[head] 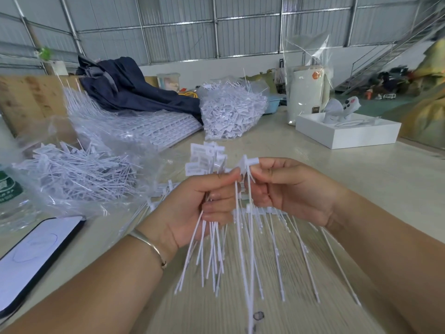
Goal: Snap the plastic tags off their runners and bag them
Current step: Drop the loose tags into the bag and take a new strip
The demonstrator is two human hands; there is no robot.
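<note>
We grip a bunch of tags (207, 157) in our curled left hand (199, 206) while our right hand (289, 189) pinches one tag (249, 162) beside it.

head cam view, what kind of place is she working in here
Probably a small factory or warehouse floor used for hand packing. Corrugated metal walls and a steel staircase stand behind the table, and clear bags of white plastic tags pile up beside stacked runners.
</note>
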